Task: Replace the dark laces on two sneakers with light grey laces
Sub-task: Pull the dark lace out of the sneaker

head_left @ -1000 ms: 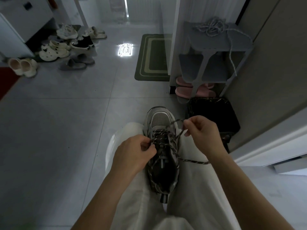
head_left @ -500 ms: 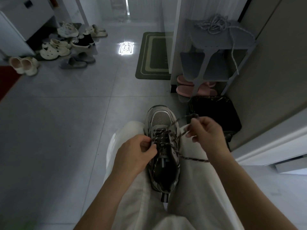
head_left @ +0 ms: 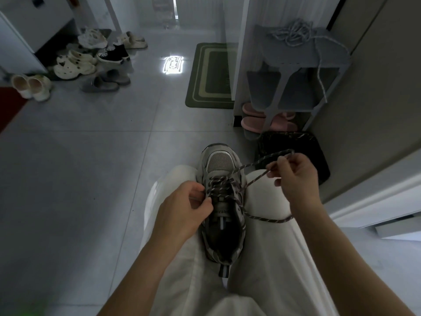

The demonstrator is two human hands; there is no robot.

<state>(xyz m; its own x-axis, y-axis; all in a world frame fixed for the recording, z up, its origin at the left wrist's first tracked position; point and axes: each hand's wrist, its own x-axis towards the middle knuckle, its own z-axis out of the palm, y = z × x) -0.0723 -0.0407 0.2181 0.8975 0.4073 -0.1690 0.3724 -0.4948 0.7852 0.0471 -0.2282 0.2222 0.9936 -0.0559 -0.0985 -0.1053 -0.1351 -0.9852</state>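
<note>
Head view: the left hand (head_left: 184, 208) covers the left eyelets of the sneaker (head_left: 222, 224), and the loose end of the dark lace (head_left: 219, 180) runs out of sight behind the right wrist. One sneaker lies on the lap, toe pointing away, with one dark lace threaded in it. The light grey laces (head_left: 293, 35) lie tangled on the shoe rack (head_left: 303, 58), too bunched to count. The right hand (head_left: 296, 176) pinches a loop of dark lace, fingers (head_left: 273, 166) together. The left fingers (head_left: 198, 190) curl at the lacing; what they hold, I cannot tell.
</note>
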